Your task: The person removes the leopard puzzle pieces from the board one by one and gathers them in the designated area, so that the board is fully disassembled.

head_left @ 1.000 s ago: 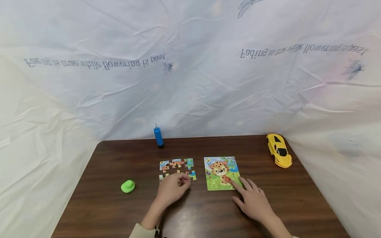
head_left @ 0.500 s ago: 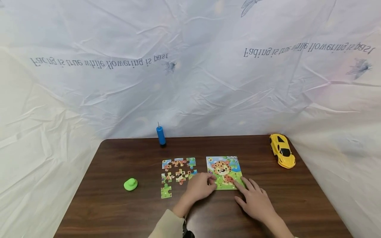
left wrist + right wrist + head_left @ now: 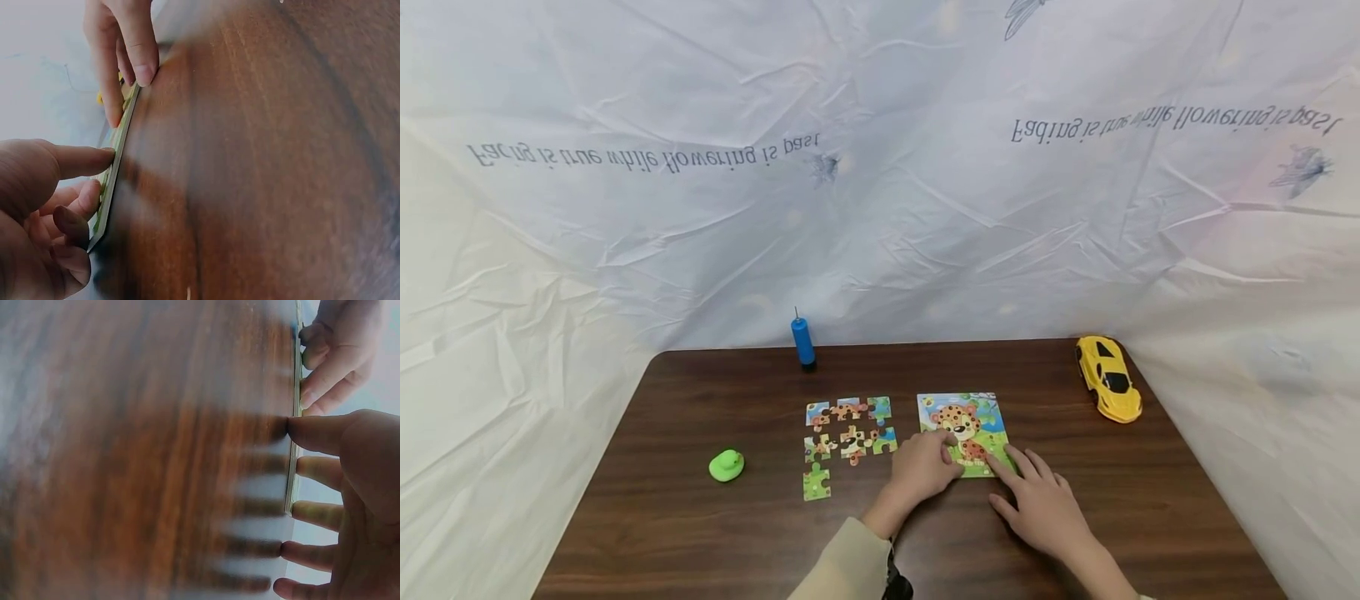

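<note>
Curled over the lower left of a square leopard puzzle board (image 3: pixel 977 408) is my left hand (image 3: pixel 917 468). Its thumb (image 3: pixel 87 160) touches the board in the left wrist view; the other fingers bend behind it, and whether a puzzle piece sits between them is hidden. My right hand (image 3: pixel 1041 504) has its fingers spread over the board's lower right corner. In the right wrist view, the right thumb (image 3: pixel 315 434) touches the board's edge. Left of the board, several loose puzzle pieces (image 3: pixel 848 408) lie in rows, with one green piece (image 3: pixel 817 485) in the lowest row.
A green toy duck (image 3: pixel 727 465) sits left of the pieces. Toward the back edge stands a blue cylinder (image 3: pixel 802 340) with a thin metal pin. A yellow toy car (image 3: pixel 1108 379) is at the back right of the dark wooden table (image 3: pixel 700 533). Pale cloth (image 3: pixel 880 208) hangs behind.
My left hand has moved right, from the loose puzzle pieces to the board, uncovering the lower pieces. Between the last two frames it has gone slightly farther over the board. The right hand stays in place.
</note>
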`<state>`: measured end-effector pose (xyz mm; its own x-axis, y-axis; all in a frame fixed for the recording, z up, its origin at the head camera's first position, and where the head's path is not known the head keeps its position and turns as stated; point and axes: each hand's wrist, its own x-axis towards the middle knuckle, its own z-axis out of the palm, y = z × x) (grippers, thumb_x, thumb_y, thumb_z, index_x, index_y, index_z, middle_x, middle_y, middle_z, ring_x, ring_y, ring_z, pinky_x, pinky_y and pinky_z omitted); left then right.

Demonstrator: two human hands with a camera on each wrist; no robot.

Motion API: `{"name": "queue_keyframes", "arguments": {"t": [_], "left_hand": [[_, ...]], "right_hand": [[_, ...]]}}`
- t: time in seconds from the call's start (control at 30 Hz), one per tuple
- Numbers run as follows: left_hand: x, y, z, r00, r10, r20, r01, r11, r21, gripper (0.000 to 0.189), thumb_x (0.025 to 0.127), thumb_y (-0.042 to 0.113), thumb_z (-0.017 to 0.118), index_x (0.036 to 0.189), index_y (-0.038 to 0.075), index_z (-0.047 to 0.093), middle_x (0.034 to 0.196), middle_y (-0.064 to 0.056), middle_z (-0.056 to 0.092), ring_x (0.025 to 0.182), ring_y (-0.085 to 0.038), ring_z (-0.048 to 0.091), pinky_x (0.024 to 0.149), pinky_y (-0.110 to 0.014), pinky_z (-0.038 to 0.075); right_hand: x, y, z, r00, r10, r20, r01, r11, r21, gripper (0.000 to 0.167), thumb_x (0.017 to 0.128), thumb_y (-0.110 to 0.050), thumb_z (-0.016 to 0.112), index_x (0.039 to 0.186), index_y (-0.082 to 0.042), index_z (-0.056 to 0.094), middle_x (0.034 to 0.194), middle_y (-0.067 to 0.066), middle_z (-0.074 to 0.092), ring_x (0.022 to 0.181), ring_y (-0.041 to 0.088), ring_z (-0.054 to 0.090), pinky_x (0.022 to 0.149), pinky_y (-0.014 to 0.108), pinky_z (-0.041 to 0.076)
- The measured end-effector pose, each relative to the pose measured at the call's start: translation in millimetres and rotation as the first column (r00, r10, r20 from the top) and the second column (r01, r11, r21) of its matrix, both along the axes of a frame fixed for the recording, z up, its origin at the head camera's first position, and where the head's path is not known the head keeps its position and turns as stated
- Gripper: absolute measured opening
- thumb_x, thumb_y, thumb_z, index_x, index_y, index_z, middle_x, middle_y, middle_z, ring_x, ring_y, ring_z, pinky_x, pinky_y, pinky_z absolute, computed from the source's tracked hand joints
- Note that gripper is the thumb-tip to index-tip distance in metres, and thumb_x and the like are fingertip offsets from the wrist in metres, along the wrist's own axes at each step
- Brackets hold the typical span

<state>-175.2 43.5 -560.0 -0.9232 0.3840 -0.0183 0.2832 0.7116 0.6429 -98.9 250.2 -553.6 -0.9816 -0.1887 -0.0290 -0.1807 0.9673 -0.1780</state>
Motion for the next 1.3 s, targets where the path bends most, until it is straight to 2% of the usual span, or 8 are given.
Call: {"name": "queue_keyframes", "arguments": {"t": [0.17,0.37,0.7,0.83,1.07,1.3], "left_hand": [[0.0,1.2,-0.3,1.0,0.004,0.004,-0.004,1.0,0.004,0.03,0.09,0.029,0.083,0.116,0.017,0.075,0.073,0.019,0.055,0.056,0.0,0.048,0.052,-0.024,0.041],[0.6,1.6,-2.6,1.0,0.007,-0.022,-0.007,1.0,-0.017,0.029,0.089,0.033,0.084,0.113,0.019,0.073,0.086,0.012,0.057,0.064,-0.003,0.048,0.058,-0.026,0.042],[2.7,1.6,-2.1,0.999,0.029,-0.03,-0.029,1.0,0.01,0.031,0.088,0.031,0.086,0.114,0.02,0.073,0.101,0.007,0.063,0.08,-0.009,0.06,0.066,-0.031,0.048],[1.2,1.1,-2.3,0.998,0.045,-0.032,-0.043,0.997,0.057,0.025,0.088,0.027,0.085,0.11,0.021,0.074,0.099,0.01,0.068,0.078,-0.007,0.062,0.063,-0.028,0.048],[-4.4,-0.6,-2.2,0.998,0.056,-0.019,-0.052,0.981,0.188,0.01,0.094,0.015,0.074,0.103,0.019,0.076,0.085,0.012,0.07,0.062,-0.001,0.056,0.054,-0.026,0.044],[-7.1,-2.8,-1.7,0.997,0.074,0.039,-0.081,0.97,0.23,0.006,0.095,0.017,0.075,0.099,0.021,0.077,0.085,0.013,0.071,0.069,-0.003,0.061,0.061,-0.031,0.049]], "right_hand": [[0.1,-0.4,1.8,1.0,0.002,0.001,-0.002,1.0,0.001,0.062,0.096,-0.042,0.074,0.152,-0.026,0.056,0.154,0.015,0.049,0.137,0.049,0.045,0.091,0.072,0.045],[-0.6,-0.9,3.4,1.0,0.001,0.017,-0.001,1.0,0.002,0.062,0.095,-0.042,0.074,0.152,-0.024,0.057,0.153,0.015,0.049,0.137,0.049,0.045,0.091,0.072,0.045],[-0.3,-0.9,5.1,1.0,0.005,0.001,-0.005,1.0,0.008,0.062,0.095,-0.042,0.075,0.149,-0.018,0.059,0.153,0.015,0.05,0.137,0.049,0.046,0.09,0.071,0.046],[0.2,-1.0,5.5,1.0,0.006,-0.008,-0.006,1.0,0.006,0.062,0.095,-0.042,0.075,0.149,-0.017,0.06,0.153,0.015,0.05,0.136,0.049,0.046,0.089,0.071,0.046],[-0.5,0.3,4.3,1.0,0.006,-0.007,-0.006,1.0,0.001,0.061,0.095,-0.043,0.075,0.149,-0.018,0.059,0.153,0.015,0.05,0.136,0.049,0.046,0.09,0.071,0.046],[-0.7,-0.1,2.6,1.0,0.004,-0.003,-0.004,1.0,-0.004,0.063,0.095,-0.045,0.074,0.151,-0.021,0.058,0.153,0.014,0.05,0.136,0.049,0.046,0.09,0.071,0.046]]}}
